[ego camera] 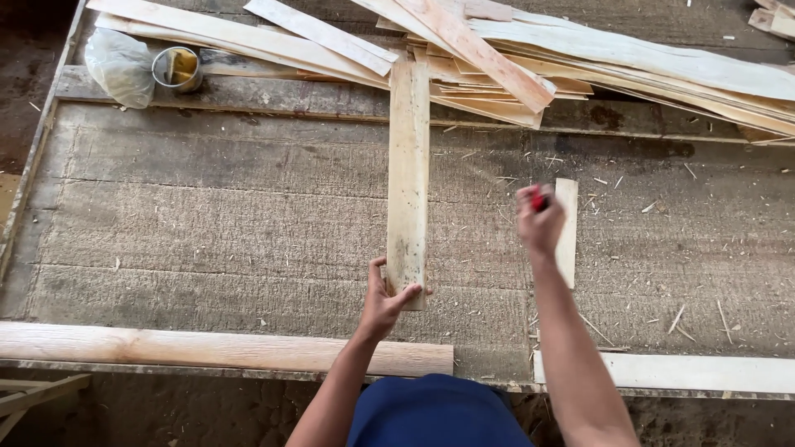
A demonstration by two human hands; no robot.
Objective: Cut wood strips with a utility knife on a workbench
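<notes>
Pinching the wood strip's [408, 174] near end, left grip [383, 302]; right grip [540, 222] clenched on red tool [538, 199].

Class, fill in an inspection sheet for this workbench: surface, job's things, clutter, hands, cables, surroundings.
Surface: rough grey workbench, dusted with sawdust.
Job's things: narrow wood strip lying lengthwise; small red object in the raised hand.
Clutter: pile of thin boards, tin can, plastic bag, short pale strip, splinters.
Hands: left hand grips the strip's near end; right hand closed, blurred.
Cables: nothing seen.
Surroundings: dirt floor.
</notes>
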